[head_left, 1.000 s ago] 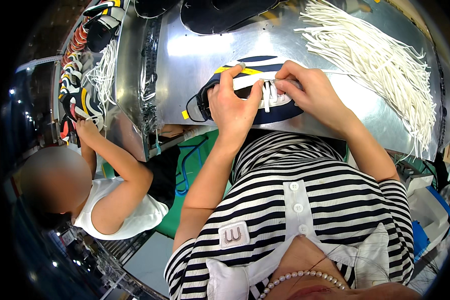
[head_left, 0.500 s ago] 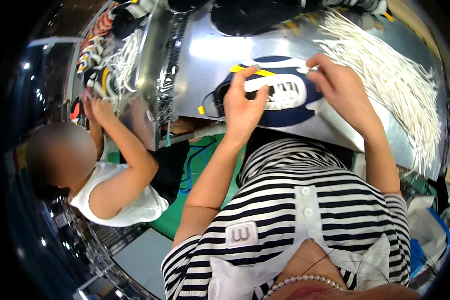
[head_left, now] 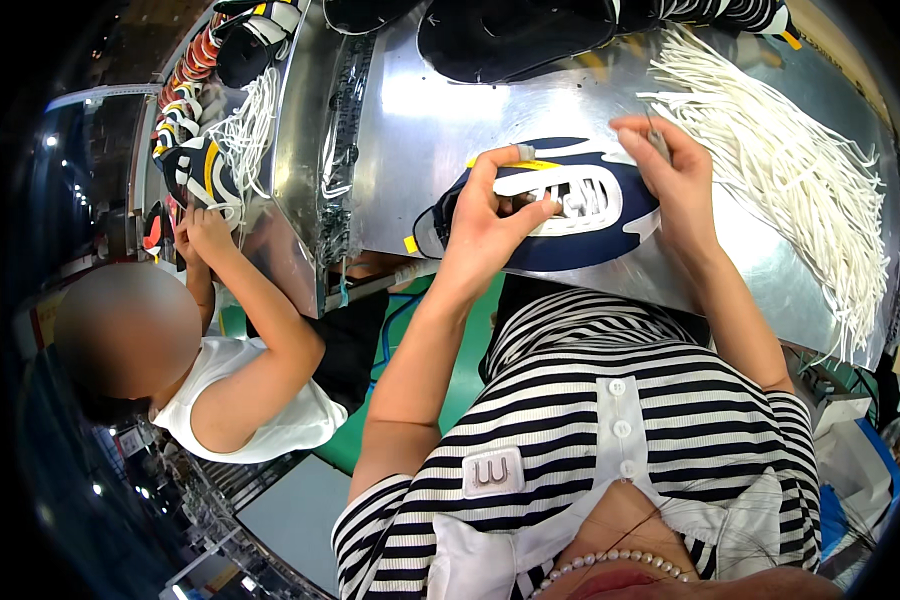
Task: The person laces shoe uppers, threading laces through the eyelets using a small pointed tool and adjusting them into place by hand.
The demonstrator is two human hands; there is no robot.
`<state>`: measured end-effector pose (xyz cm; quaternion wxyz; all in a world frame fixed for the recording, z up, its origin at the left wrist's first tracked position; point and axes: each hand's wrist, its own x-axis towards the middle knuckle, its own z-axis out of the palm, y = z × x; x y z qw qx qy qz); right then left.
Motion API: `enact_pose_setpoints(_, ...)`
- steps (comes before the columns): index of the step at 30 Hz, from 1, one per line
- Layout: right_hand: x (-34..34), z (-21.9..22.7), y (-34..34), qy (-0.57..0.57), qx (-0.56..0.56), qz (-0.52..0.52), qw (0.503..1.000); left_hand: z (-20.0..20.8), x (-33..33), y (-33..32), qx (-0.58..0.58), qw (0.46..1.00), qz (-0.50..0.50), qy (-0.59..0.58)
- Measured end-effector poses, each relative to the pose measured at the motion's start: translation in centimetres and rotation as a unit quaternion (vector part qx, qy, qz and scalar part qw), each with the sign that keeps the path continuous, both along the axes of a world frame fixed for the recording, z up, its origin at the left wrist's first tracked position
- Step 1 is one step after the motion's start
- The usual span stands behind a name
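A navy shoe upper [head_left: 625, 240] with a white eyelet panel and a yellow stripe lies on the metal table, toe to the right. White lace [head_left: 596, 205] crosses its eyelets. My left hand [head_left: 490, 215] grips the upper at its opening, thumb inside by the laces and index finger over the far side. That fingertip has a pale wrap. Close to the toe, my right hand [head_left: 675, 175] is raised off the upper, its fingers closed round a small greyish thing with a thin dark tip [head_left: 650, 117]. Its exact kind is unclear.
A big pile of white laces [head_left: 780, 190] covers the table's right side. Black shoe parts [head_left: 515, 40] lie along the back. To the left, a co-worker in a white sleeveless top [head_left: 255, 405] handles shoe uppers beside another bundle of laces [head_left: 245, 125].
My right hand has drawn back from the upper's far edge, and the thin-tipped thing now shows in it. My left thumb has moved toward the laces. The view has shifted slightly.
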<state>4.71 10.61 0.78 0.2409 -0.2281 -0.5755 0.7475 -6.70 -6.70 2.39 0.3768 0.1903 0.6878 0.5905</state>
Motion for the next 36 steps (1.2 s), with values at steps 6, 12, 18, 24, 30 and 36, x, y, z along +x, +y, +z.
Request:
enact_pose_setpoints(6, -0.2, -0.6, -1.0, 0.060, 0.470, 0.069, 0.878, -0.1, 0.1, 0.8, -0.027, 0.999, 0.014, 0.009)
enact_pose_setpoints(12, -0.3, -1.8, -1.3, 0.056, 0.571, 0.056, 0.817, 0.3, 0.4, 0.5, -0.047, 0.999, -0.022, -0.003)
enact_pose_setpoints(18, 0.7, -1.3, -1.8, 0.082, 0.530, 0.056, 0.842, 0.1, 0.2, 0.2, -0.001, 0.999, -0.031, -0.016)
enact_pose_setpoints(24, 4.3, 1.3, -4.8, 0.168, 0.466, 0.124, 0.860, -0.6, 0.1, 2.0, 0.012, 0.999, 0.009, 0.049)
enact_pose_setpoints(30, 5.2, -0.8, -4.0, 0.051, 0.297, 0.116, 0.946, 1.3, -0.2, 0.0, -0.074, 0.967, -0.095, 0.224)
enact_pose_setpoints(36, 5.5, -0.6, -2.7, -0.155, 0.064, 0.134, 0.977, 2.0, 2.6, -2.7, -0.092, 0.911, -0.101, 0.388)
